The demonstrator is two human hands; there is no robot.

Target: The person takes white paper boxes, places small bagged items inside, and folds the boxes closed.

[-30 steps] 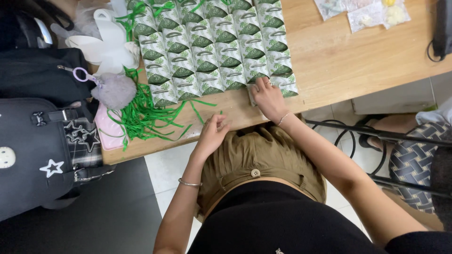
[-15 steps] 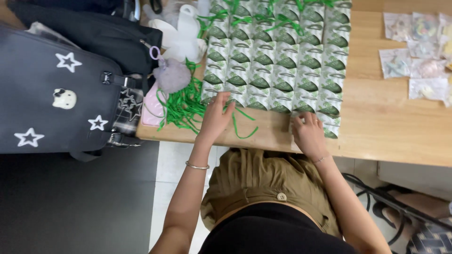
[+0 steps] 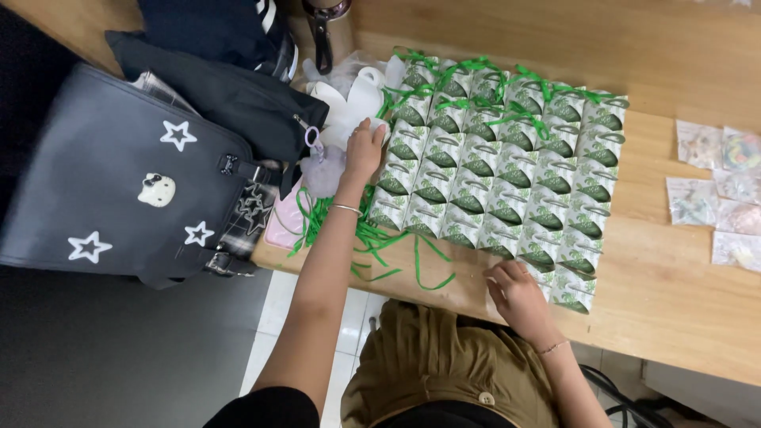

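Note:
Several small white boxes with green leaf prints lie packed in rows on the wooden table; the far rows carry green ribbon bows. My left hand reaches to the left edge of this block, its fingertips at a white piece beside the white pile; whether it grips anything is hidden. My right hand rests at the near edge of the block, fingers bent and apart, touching the boxes of the last row. Loose green ribbons lie under my left forearm.
A black backpack with white stars stands at the table's left end, with a dark bag and a fluffy purple pompom beside it. Small clear packets lie at the right. The table's front edge runs close to my body.
My left hand has left the loose ribbons and moved away from me to the far left edge of the boxes. The right hand stays at the near row. The view has shifted.

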